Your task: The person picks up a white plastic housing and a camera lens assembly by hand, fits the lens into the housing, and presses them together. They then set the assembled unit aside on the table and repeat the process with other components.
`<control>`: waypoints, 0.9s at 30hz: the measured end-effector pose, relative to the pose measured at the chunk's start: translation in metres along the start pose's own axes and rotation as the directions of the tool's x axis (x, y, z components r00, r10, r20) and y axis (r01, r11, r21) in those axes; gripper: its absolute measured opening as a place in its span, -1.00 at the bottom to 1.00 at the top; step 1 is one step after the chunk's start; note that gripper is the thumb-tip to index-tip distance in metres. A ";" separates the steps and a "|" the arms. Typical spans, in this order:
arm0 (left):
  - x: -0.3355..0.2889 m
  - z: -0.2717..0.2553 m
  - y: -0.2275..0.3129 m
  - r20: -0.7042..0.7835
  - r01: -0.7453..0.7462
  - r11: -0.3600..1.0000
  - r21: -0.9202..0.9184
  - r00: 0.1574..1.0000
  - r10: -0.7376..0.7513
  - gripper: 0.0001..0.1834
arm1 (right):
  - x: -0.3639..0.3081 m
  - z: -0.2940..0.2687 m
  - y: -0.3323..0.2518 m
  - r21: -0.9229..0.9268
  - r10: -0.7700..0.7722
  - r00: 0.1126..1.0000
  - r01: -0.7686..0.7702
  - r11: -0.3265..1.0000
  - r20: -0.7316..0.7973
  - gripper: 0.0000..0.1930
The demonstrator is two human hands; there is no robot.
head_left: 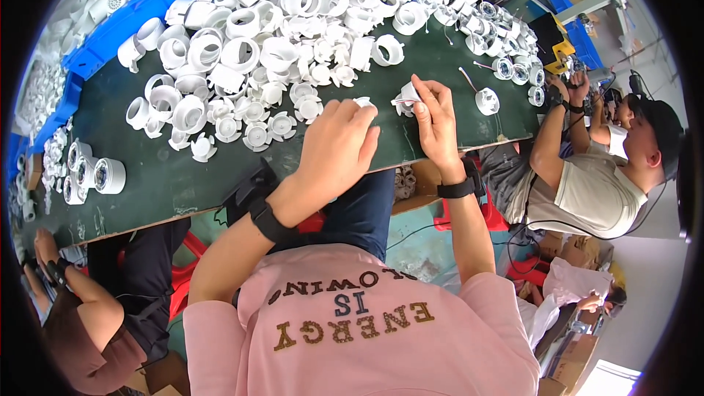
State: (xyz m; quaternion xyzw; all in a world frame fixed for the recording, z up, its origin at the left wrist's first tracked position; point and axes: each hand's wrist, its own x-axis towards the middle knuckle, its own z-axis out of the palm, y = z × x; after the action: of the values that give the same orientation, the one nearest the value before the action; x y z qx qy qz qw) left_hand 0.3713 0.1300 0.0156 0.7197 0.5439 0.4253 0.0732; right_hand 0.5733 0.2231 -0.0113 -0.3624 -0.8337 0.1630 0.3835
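My right hand (438, 126) grips a small white round part (405, 98) with thin wires at its side, holding it above the green tabletop between thumb and fingers. To its left, my left hand (336, 148) has its fingers curled over a white plastic piece (364, 103). Only an edge of that piece shows past the fingertips, so its full shape is hidden. The two hands are apart. Just beyond my left hand lie several white finned plastic wheels (281, 125), in front of a heap of white plastic rings (243, 53).
Blue bins (139, 18) full of white parts line the far side of the green table (220, 176). A round part with wires (487, 101) lies right of my hand, near a pile of similar parts (502, 37). Assembled white units (109, 176) stand left. People sit at both sides.
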 end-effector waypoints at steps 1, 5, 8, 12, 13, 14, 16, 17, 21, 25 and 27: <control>-0.004 -0.003 0.003 0.007 -0.004 0.999 -0.047 1.000 0.004 -0.79 | 0.000 0.001 0.000 0.001 0.002 1.000 -0.002 1.000 0.004 -0.64; -0.010 -0.015 0.011 0.042 0.005 0.988 -0.153 0.999 0.002 -0.81 | -0.001 0.005 -0.005 -0.121 -0.001 1.000 0.003 0.993 0.016 -0.64; -0.011 -0.025 0.017 0.059 0.024 0.979 -0.201 0.998 -0.013 -0.82 | 0.002 0.004 -0.012 -0.234 -0.104 0.994 0.111 0.966 0.040 -0.63; -0.017 -0.026 0.022 0.123 0.054 0.952 -0.302 0.992 -0.017 -0.82 | 0.002 0.001 -0.012 -0.229 -0.076 0.995 0.088 0.969 0.060 -0.63; -0.020 -0.027 0.026 0.124 0.029 0.945 -0.325 0.992 0.012 -0.82 | 0.001 0.003 -0.012 -0.272 -0.116 0.990 0.134 0.953 0.081 -0.63; -0.022 -0.029 0.030 0.198 0.042 0.939 -0.341 0.980 0.028 -0.84 | 0.001 0.004 -0.013 -0.313 -0.155 0.983 0.180 0.932 0.103 -0.62; -0.028 -0.032 0.030 0.260 0.063 0.932 -0.357 0.965 0.035 -0.73 | 0.007 -0.004 -0.015 -0.299 -0.154 0.985 0.171 0.939 0.079 -0.65; -0.027 -0.034 0.030 0.274 0.241 0.869 -0.433 0.953 -0.127 -0.62 | 0.012 -0.011 -0.019 -0.148 -0.033 0.998 0.042 0.988 0.059 -0.66; -0.025 -0.026 0.016 0.243 0.414 0.521 -0.746 0.899 -0.366 -0.24 | 0.015 -0.005 -0.082 0.492 0.101 0.953 -0.237 0.838 0.287 -0.62; -0.024 -0.040 0.021 0.285 0.404 0.294 -0.866 0.883 -0.374 -0.40 | 0.026 -0.009 -0.121 0.535 -0.118 0.921 -0.109 0.838 0.372 -0.63; -0.023 -0.055 0.012 0.357 0.479 0.174 -0.860 0.810 -0.465 -0.62 | 0.040 -0.019 -0.093 0.370 -0.133 0.919 -0.015 0.929 0.372 -0.61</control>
State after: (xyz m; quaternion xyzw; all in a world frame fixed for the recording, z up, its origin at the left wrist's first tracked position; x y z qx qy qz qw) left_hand 0.3407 0.0865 0.0442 0.3452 0.3981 0.6054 0.5964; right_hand 0.5256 0.1888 0.0737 -0.2191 -0.8590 0.3722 0.2750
